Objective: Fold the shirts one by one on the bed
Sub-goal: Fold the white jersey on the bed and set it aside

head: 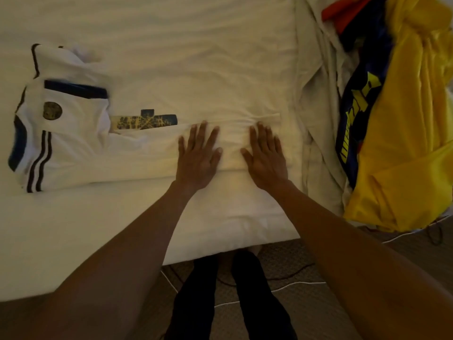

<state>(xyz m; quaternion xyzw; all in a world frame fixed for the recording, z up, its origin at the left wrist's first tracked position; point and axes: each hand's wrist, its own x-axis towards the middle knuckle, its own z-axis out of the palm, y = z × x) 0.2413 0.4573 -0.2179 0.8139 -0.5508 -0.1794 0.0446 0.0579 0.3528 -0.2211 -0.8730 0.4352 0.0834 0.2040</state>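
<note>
A white jersey (73, 148) with dark shoulder stripes, a blue collar and a round crest lies sideways across the white bed (171, 57). Its collar points left and its near side is folded over lengthwise. A blue and gold print shows at the fold's edge. My left hand (199, 155) lies flat on the folded lower part, fingers straight and spread. A little to its right, my right hand (266, 153) presses flat on the same cloth near the hem.
A heap of other shirts sits at the right: a yellow one (407, 148), a dark blue one with yellow lettering (355, 106) and a red one (343, 11). A rumpled sheet (316, 119) lies beside them. The bed's near edge, my legs and cables are below.
</note>
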